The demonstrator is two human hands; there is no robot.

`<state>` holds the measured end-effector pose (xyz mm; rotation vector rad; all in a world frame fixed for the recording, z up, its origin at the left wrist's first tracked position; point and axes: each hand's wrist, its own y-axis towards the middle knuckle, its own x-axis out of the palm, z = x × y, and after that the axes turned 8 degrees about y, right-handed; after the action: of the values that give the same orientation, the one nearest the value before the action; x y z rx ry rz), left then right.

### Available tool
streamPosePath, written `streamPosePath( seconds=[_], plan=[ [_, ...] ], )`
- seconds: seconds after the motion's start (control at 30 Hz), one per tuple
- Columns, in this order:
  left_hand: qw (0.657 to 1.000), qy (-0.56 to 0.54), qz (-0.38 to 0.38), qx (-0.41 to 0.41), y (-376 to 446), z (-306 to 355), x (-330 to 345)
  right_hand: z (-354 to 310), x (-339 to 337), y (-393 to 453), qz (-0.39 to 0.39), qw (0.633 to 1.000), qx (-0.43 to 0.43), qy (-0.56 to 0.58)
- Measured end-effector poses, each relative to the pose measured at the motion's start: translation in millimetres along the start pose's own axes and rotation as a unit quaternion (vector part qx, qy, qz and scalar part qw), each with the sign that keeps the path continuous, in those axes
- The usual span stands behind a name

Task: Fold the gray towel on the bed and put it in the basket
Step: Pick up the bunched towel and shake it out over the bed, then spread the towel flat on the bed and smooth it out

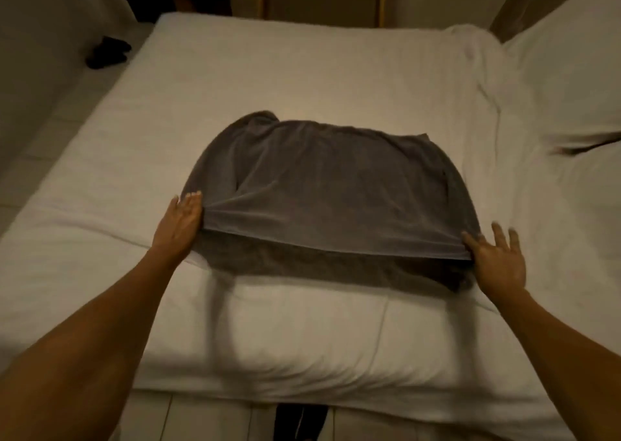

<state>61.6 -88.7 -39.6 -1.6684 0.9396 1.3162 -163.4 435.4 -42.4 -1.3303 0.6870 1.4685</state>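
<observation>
The gray towel (322, 185) lies across the middle of the white bed (268, 77), its near edge lifted off the sheet and stretched taut between my hands. My left hand (179, 220) grips the near left corner, fingers mostly together. My right hand (497, 259) pinches the near right corner with thumb and forefinger while the other fingers spread out. A lower layer of the towel shows in shadow under the raised edge. No basket is in view.
White pillows (568, 81) sit at the right side of the bed. A dark pair of shoes (107, 52) lies on the floor at the far left. The bed's near edge is close to me, with tiled floor (208, 417) below.
</observation>
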Motion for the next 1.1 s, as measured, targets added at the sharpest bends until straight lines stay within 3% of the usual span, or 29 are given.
streamPosePath(
  seconds=[0.2,0.37,0.53,0.7,0.9,1.0,1.1],
  plan=[
    [0.998,-0.028,-0.053,-0.016,-53,27,126,-36,114,-35,-0.035,0.999,-0.014,0.024],
    [0.995,-0.011,-0.098,-0.010,-68,25,190,-52,179,-51,-0.073,0.995,-0.014,0.068],
    [0.993,0.035,-0.113,0.012,-66,34,212,-73,211,-61,-0.075,0.991,-0.005,0.108],
    [0.994,0.069,-0.073,0.050,-63,51,226,-85,227,-61,-0.039,0.991,-0.023,0.124],
    [0.982,0.115,-0.112,0.104,-63,76,252,-101,244,-50,-0.050,0.994,-0.077,0.055],
    [0.984,0.054,-0.159,0.066,-64,73,256,-94,252,-46,-0.082,0.992,-0.074,0.067],
    [0.983,-0.062,-0.167,0.046,-70,70,254,-83,254,-50,-0.127,0.977,-0.063,0.161]
  ],
)
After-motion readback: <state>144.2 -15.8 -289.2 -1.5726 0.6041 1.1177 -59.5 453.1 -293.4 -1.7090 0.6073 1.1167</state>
